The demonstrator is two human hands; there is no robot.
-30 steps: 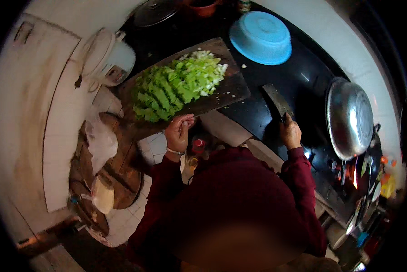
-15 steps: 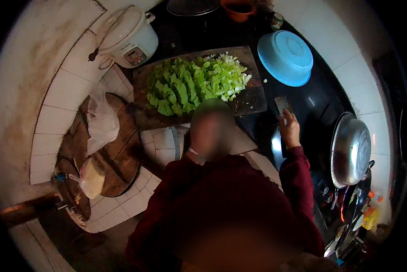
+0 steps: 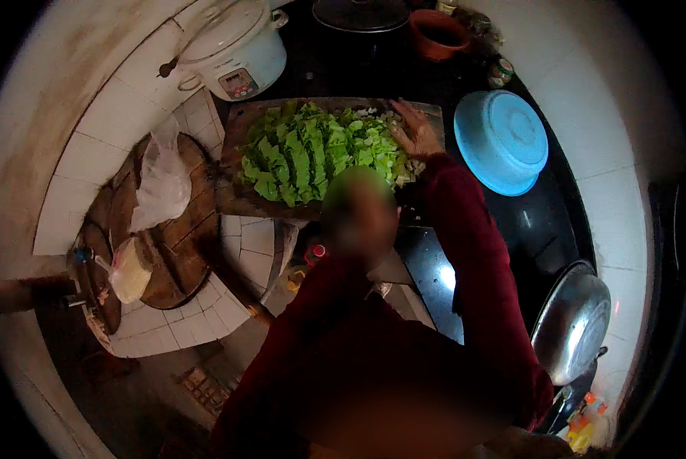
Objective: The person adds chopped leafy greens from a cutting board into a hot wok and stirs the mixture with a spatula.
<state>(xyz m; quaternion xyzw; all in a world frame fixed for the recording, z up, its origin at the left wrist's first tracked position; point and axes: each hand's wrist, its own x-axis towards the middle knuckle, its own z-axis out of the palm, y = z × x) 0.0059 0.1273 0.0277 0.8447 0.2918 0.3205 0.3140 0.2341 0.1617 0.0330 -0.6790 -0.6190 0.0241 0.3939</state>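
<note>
A heap of chopped leafy greens (image 3: 305, 157) covers most of a dark wooden cutting board (image 3: 240, 200), with paler stem pieces at its right end. My right hand (image 3: 418, 131) rests against that right end, fingers spread and stretched toward the board's far edge, holding nothing I can see. My left hand (image 3: 362, 218) is at the near edge of the board, just below the greens. A blurred patch covers it, so its fingers cannot be made out.
Right of the board lies an upturned blue basin (image 3: 503, 141), with a metal basin (image 3: 572, 325) nearer me. A white electric cooker (image 3: 240, 57) stands far left. A round wooden lid (image 3: 190, 252) bears plastic bags (image 3: 162, 183). Behind are a dark pan lid (image 3: 360, 14) and clay pot (image 3: 438, 34).
My right hand has left a flat greyish object on the counter at right and moved left to the greens. That object is now out of sight. The whole view has shifted slightly.
</note>
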